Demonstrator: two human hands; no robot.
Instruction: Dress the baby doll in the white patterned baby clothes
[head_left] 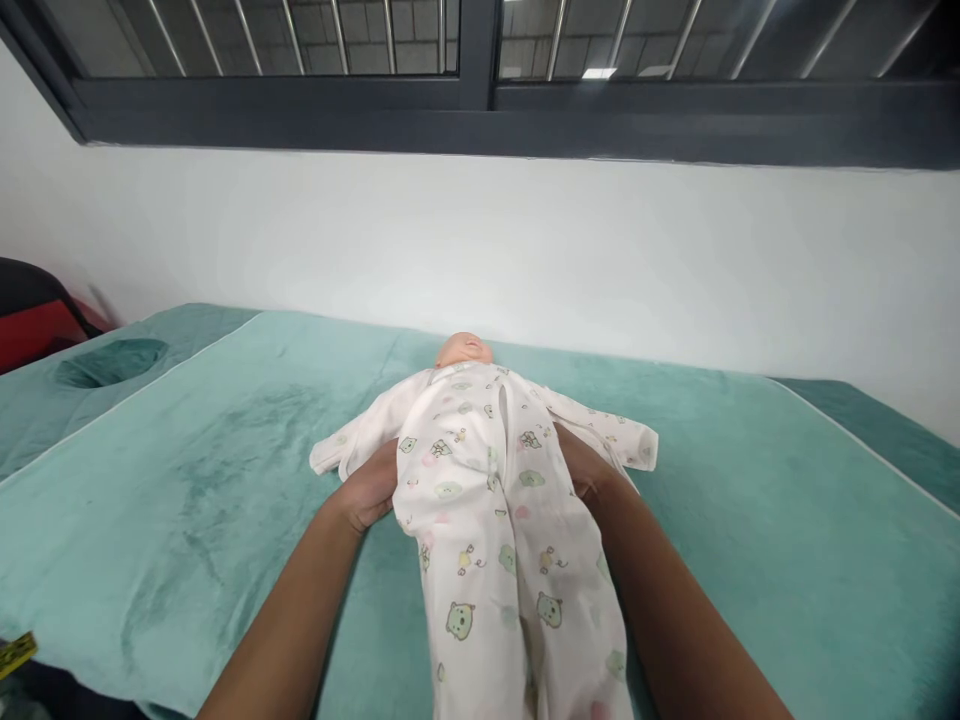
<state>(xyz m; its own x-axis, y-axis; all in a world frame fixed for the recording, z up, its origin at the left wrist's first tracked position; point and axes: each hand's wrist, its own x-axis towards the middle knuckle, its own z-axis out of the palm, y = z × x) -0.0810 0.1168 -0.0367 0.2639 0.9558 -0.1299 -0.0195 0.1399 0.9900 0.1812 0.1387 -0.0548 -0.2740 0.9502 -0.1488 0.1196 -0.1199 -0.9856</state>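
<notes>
Wall: white, behind the bed.
Bed (225,520): teal plush cover, pale seams; round recess (112,362) near the left end.
Window (270,112): dark frame, metal bars behind the glass, set in the wall (480,240).
Sleepsuit (487,500): white, printed with green, pink and yellow motifs; lies mid-bed, sleeves spread to both sides, legs running toward the wearer of the camera.
Red-and-black item (37,322): at the far left edge, partly in view.
Left hand (373,487): at the sleepsuit's left side, below the sleeve; fingers hidden by cloth, closed or open cannot be told.
Right hand (583,468): at the opposite side, likewise tucked under; state of fingers cannot be told.
Doll's head (463,348): above the collar, toward the wall.
Yellow-and-black piece (16,655): lower left corner.
</notes>
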